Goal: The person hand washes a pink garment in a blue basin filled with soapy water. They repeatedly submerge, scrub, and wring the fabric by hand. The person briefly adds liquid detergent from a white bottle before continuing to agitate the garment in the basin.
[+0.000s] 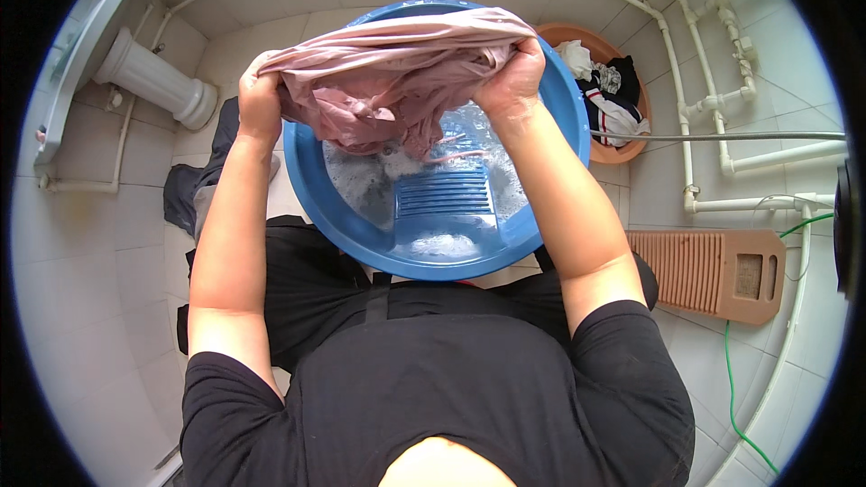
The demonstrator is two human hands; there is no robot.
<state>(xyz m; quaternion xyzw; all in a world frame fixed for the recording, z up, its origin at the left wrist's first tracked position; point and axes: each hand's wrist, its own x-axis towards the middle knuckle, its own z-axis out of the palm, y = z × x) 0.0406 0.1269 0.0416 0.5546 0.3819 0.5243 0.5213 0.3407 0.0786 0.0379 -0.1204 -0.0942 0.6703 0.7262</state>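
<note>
A wet pink garment (397,72) is stretched between my two hands, its lower folds drooping toward the water. My left hand (260,101) is closed around its left end. The right end is gripped in my right hand (514,77), with suds on the wrist. Beneath it stands a large round blue basin (316,207) holding soapy water. A ribbed blue washboard section (444,197) slopes into the water on the near side of the basin. Folds of cloth hide most of my fingers. Two thin pink strips, perhaps drawstrings, dangle near the washboard.
An orange-brown tub (618,153) of black and white clothes stands at the back right. A brown washboard (713,275) leans at the right by white pipes (686,117) and a green cord (731,370). Dark clothing (194,189) lies at the left, near a white pedestal (153,77).
</note>
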